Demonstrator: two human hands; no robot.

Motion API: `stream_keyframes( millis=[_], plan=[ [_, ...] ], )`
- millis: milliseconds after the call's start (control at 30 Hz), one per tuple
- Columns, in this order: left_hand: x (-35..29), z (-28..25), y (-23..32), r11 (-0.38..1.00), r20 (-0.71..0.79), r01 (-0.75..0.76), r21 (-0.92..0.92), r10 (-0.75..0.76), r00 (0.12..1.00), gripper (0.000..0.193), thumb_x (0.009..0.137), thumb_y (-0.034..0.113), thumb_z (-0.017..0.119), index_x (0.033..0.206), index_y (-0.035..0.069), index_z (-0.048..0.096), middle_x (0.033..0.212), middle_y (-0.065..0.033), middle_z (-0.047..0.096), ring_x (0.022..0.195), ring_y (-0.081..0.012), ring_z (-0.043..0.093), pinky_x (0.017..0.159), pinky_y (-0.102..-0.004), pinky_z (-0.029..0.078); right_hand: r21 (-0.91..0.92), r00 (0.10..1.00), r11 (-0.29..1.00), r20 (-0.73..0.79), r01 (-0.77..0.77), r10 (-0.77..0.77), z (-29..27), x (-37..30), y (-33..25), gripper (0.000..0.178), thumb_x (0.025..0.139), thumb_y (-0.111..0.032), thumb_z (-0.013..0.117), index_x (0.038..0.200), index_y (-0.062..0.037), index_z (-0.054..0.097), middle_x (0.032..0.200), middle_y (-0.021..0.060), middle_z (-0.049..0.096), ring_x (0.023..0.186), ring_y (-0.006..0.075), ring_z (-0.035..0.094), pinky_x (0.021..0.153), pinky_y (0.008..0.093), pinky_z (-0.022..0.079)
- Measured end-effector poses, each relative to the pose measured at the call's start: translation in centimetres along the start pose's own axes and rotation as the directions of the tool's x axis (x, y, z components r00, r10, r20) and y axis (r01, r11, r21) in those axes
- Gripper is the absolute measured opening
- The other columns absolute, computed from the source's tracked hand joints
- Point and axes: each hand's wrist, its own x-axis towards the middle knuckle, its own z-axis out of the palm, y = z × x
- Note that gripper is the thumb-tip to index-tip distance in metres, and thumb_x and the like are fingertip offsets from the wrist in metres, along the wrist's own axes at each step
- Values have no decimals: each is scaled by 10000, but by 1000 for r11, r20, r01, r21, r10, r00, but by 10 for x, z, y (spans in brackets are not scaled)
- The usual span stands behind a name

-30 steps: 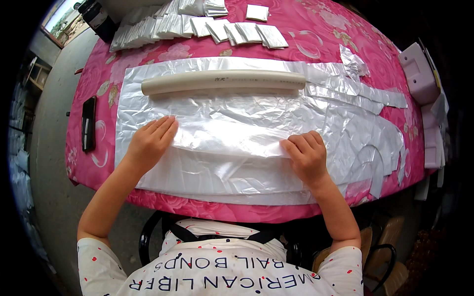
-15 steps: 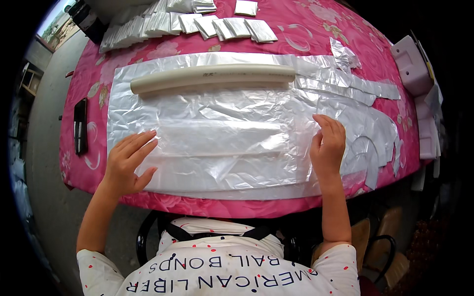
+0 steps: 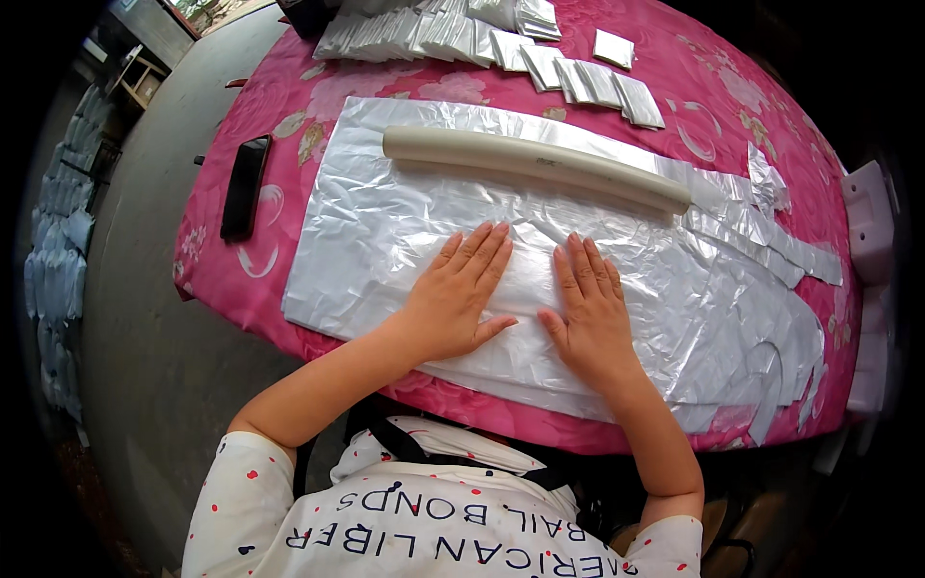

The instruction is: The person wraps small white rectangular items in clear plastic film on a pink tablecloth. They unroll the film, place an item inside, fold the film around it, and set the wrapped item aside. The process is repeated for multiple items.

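Observation:
A stack of thin, shiny clear plastic bags or sheets point(image 3: 356, 241) lies spread over the table, wrinkled across its surface. My left hand point(image 3: 455, 299) rests flat on the plastic near the middle, fingers stretched out. Close beside it, my right hand point(image 3: 590, 313) also lies flat with its fingers extended, thumbs of both hands pointing at each other. Neither hand grips anything. Beyond my fingertips, a long pale plastic pipe point(image 3: 530, 164) lies across the far part of the sheets.
A pink flowered cloth point(image 3: 318, 125) covers the table. Folded plastic packets point(image 3: 424, 37) stand in a row at the far side. A black phone point(image 3: 246, 188) lies at the left. Cut plastic strips point(image 3: 771, 241) trail off right, near a pale purple container point(image 3: 869, 222).
Both hands have come inward from the sides and now lie flat on the plastic near each other. The whole view has shifted and turned. A folded layer seen before is now under my hands.

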Motion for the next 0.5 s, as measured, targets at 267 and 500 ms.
stream_keyframes(
  millis=[267,500],
  plan=[
    [-22,-9,-30,992,-21,96,82,-94,995,819,837,487,511,1403,-30,221,1473,-196,205,1377,-321,177,1119,-426,126,17,1000,1000,16,-3,3,-4,-2,1,697,831,-408,562,1381,-43,338,1457,169,265,1366,297,216,1112,431,141],
    [-39,-30,-23,999,-107,-22,47,27,994,664,797,316,621,1325,-6,378,1412,-180,336,1329,-321,296,1091,-442,211,-8,977,980,-79,197,-197,-9,0,0,521,803,-223,623,1252,-6,474,1295,186,470,1191,319,461,988,425,369]
  ],
)
